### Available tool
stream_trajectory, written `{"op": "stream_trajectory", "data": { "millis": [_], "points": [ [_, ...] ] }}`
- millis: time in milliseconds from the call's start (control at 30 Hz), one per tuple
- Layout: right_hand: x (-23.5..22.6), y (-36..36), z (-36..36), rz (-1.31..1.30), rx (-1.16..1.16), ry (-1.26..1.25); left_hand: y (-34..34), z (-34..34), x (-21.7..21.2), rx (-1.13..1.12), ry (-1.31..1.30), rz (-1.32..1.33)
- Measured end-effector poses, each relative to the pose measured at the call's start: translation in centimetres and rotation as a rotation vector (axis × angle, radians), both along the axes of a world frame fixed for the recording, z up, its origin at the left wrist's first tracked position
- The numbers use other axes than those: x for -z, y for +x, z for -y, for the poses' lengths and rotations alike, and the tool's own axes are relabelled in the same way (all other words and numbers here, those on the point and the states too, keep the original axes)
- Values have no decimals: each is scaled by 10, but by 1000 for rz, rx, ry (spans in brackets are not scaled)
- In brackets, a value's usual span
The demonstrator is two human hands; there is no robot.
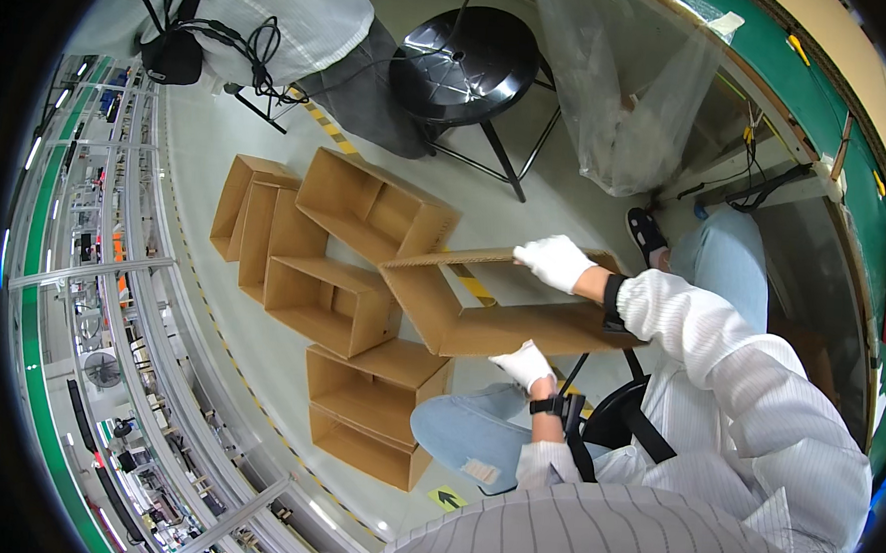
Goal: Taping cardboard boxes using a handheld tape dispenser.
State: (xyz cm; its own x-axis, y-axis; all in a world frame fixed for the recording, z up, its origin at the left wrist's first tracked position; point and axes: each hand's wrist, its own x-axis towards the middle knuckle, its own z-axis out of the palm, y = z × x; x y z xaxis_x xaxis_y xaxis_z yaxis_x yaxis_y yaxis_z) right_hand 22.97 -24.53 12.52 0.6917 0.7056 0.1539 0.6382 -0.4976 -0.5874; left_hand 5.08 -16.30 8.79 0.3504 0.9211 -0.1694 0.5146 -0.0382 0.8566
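A brown cardboard box (520, 328) is tilted in front of me, its wide opening turned up; floor and striped tape show through it. My right hand (559, 264), in a white glove, is closed over the box's far edge. Nearer my body, my left hand (527, 365), also gloved in white, is at the box's near wall with its thumb over the edge; its other fingers are partly hidden. To the left on the floor lie more open brown boxes, among them one box (367, 204) touching the held one and another box (326, 300) beside it.
A black round stool (464, 65) stands beyond the boxes, beside a seated person in a white coat (286, 23). A clear plastic bag (622, 106) hangs from the green-topped bench (766, 48) at right. Production-line rails (142, 291) run along the left.
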Motion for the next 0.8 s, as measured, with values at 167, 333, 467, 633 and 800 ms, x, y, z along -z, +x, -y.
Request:
{"op": "stream_trajectory", "data": {
  "millis": [167, 333, 467, 633, 800],
  "points": [
    [20, 13, -18, 86, -102, -240, -16, -26, 17, -374, -524, 259],
    [26, 8, -22, 98, -106, -248, -27, -45, 21, -266, -224, -254],
    [18, 9, -25, 119, -218, -268, -25, -78, 21, -215, 40, -480],
    [37, 12, -8, 222, -242, -233, -2, -94, -6, -127, 295, -1120],
    [31, 15, -14, 263, -331, -117, -19, -144, -13, -84, 987, -1107]
  ]
}}
